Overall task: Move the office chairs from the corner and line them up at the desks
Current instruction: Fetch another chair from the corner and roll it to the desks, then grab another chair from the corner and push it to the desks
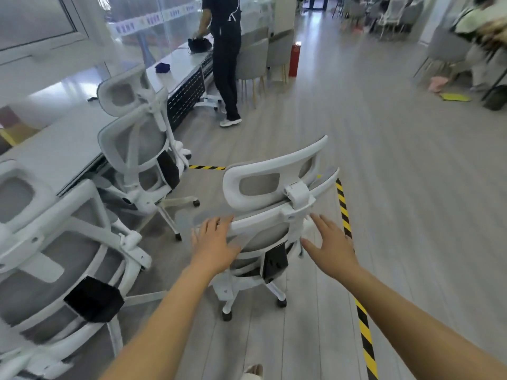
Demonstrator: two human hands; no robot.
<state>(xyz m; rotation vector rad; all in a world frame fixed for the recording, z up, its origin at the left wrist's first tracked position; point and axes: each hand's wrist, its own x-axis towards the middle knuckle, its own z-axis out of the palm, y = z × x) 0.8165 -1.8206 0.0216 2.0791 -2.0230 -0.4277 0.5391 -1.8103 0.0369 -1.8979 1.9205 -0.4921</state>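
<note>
Two bare arms reach up from the bottom of the frame toward a white-framed office chair with grey mesh. It stands on the pale plank floor in the centre of the frame, with its back turned this way. The left hand is released, fingers straight and spread, with the fingertips at the left end of the backrest's top rail. The right hand is also released and splayed, just beside the right edge of the backrest. Through the blur I cannot tell whether either hand actually presses on the frame, but neither one curls round anything.

This chair stands apart from the long grey tabletop running along the left of the frame. Two matching chairs are at that tabletop. The second chair is at middle left, close against the edge, and the third chair fills the lower left.

Yellow-and-black floor tape runs past the centre chair's right side toward the lower right of the frame. In the upper middle, a person in dark clothes stands at the far end of the desks, with one hand at a black bag. A red box stands on the floor just beyond.
</note>
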